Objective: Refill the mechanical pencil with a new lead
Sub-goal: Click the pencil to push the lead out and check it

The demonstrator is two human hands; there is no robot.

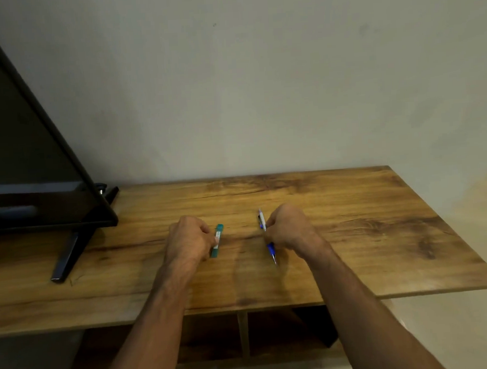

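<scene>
A teal lead case (218,235) lies on the wooden table (353,234), its long side pointing away from me. My left hand (187,239) is curled over its left side, with the fingers closed on it. A blue and white mechanical pencil (263,226) lies a little to the right, tip toward me. My right hand (289,227) has its fingers closed around the middle of the pencil. Both hands rest low on the tabletop, about a hand's width apart.
A black television (36,168) on slanted legs (67,258) stands on the table's left part. A pale wall rises behind the table. The table's right edge and front edge drop to a light floor; open shelves show under the top.
</scene>
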